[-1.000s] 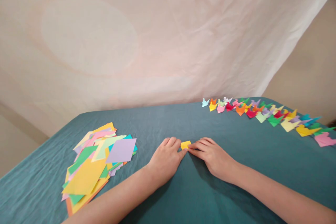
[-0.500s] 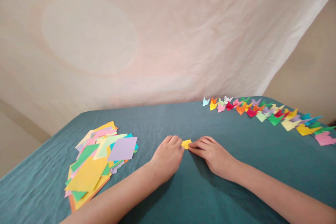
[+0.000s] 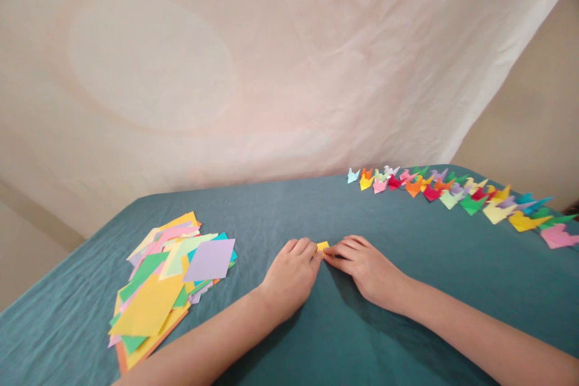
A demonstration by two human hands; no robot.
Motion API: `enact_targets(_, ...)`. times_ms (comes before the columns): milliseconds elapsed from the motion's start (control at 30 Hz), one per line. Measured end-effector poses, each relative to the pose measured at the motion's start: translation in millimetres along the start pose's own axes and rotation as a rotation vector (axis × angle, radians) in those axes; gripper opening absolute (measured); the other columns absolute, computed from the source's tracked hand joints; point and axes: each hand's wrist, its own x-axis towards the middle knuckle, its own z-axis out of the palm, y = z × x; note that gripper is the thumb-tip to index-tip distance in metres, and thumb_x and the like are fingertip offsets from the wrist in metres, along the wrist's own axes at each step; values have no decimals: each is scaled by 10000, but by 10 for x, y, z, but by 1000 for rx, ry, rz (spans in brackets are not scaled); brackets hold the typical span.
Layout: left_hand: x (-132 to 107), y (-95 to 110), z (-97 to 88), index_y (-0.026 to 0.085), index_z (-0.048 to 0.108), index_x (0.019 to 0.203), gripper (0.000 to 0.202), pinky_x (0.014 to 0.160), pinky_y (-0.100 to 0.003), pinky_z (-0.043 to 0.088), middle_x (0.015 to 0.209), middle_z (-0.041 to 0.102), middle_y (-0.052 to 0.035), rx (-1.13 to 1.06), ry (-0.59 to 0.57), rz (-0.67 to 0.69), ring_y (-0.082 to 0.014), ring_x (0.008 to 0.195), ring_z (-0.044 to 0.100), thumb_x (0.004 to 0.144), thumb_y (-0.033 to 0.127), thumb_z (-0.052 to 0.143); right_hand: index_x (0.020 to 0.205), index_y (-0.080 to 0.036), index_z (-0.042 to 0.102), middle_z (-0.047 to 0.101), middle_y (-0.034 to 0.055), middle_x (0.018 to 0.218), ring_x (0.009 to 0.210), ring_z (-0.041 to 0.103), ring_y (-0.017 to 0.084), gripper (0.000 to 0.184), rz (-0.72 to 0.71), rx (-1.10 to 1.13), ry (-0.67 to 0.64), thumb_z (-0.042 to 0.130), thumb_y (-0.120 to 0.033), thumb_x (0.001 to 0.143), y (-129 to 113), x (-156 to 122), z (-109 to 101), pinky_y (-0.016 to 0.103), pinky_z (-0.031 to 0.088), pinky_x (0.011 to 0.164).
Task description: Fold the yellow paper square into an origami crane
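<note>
A small folded piece of yellow paper (image 3: 322,246) lies on the dark green tablecloth, mostly covered by my fingers. My left hand (image 3: 294,271) is closed on its left side, with thumb and fingertips pressed to the paper. From the other side my right hand (image 3: 362,262) pinches the right edge between thumb and fingers. Only the upper part of the paper shows between the two hands, so its folds are hard to make out.
To the left is a loose pile of coloured paper squares (image 3: 149,307), a lilac square (image 3: 210,260) on top. Several folded paper birds (image 3: 451,199) stand in rows at the far right. Behind the tablecloth (image 3: 271,211) hangs a pale cloth (image 3: 280,72).
My left hand has slid slightly right over the yellow paper, so less of it shows and the hands are closer. My right hand stays nearly in place.
</note>
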Motion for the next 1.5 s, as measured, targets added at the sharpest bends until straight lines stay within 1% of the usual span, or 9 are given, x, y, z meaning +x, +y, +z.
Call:
enact_targets(367, -9, 13, 25, 124, 503, 1127, 264, 835, -344, 386, 1018, 548, -96, 70, -46, -2, -236, 1055, 447, 885, 138, 399, 1226, -242, 539, 589, 57, 1185, 1050, 516, 192, 419, -10, 6, -9, 405, -86, 862, 4, -18, -40, 434, 296, 996)
enact_targets(567, -13, -9, 17, 122, 505, 1136, 273, 844, -345, 384, 1033, 555, -103, 55, -55, -8, -234, 1081, 443, 891, 130, 384, 1138, -181, 608, 602, 85, 1158, 1063, 516, 193, 326, -30, 7, -35, 409, -128, 884, 16, -25, -98, 380, 386, 934)
enact_targets(833, 25, -34, -14, 109, 539, 1085, 253, 838, -350, 408, 1012, 548, -111, 20, -65, 11, -244, 1066, 447, 869, 128, 410, 1090, -196, 636, 612, 72, 1147, 1059, 526, 189, 376, 8, 84, -50, 400, -61, 831, 21, -17, -157, 366, 405, 923)
enact_targets(933, 52, -28, 5, 97, 560, 1028, 222, 814, -351, 426, 992, 543, -108, 6, -66, 7, -246, 1017, 465, 846, 123, 436, 1049, -205, 655, 633, 53, 1099, 1037, 540, 180, 433, 54, 119, -95, 400, -6, 762, 25, 68, -257, 343, 408, 922)
enact_targets(1033, 66, -15, 29, 100, 561, 1011, 213, 794, -355, 440, 972, 540, -99, -7, -57, -8, -238, 966, 486, 840, 111, 435, 1043, -185, 652, 634, 64, 1084, 1017, 552, 183, 403, 98, 129, -65, 401, -22, 772, 63, 225, -306, 337, 413, 917)
enact_targets(1167, 45, -4, 44, 104, 568, 986, 208, 782, -358, 447, 963, 538, -98, -41, -39, -39, -232, 941, 499, 837, 105, 422, 1118, -160, 599, 617, 82, 1088, 1015, 554, 177, 418, 118, 208, -70, 433, -22, 759, 145, 451, -218, 303, 427, 896)
enact_targets(1300, 9, -17, 47, 132, 580, 933, 169, 790, -364, 445, 972, 529, -94, -114, 5, -99, -220, 926, 507, 841, 172, 444, 1025, -168, 627, 618, 68, 975, 907, 577, 169, 332, 135, 286, -90, 507, -45, 740, 196, 609, -103, 282, 448, 819)
enact_targets(1400, 2, -30, 54, 145, 585, 892, 177, 784, -361, 442, 945, 532, -85, -154, 45, -131, -213, 917, 511, 864, 214, 424, 931, -161, 632, 605, 52, 903, 768, 573, 141, 246, 223, 410, -118, 561, -66, 715, 232, 680, -70, 255, 456, 716)
enact_targets(1500, 8, -33, 67, 164, 577, 916, 175, 781, -351, 441, 949, 536, -66, -199, 70, -135, -204, 914, 516, 877, 252, 431, 890, -157, 612, 614, 18, 795, 686, 565, 125, 244, 332, 556, -179, 571, -48, 675, 288, 707, -50, 237, 450, 642)
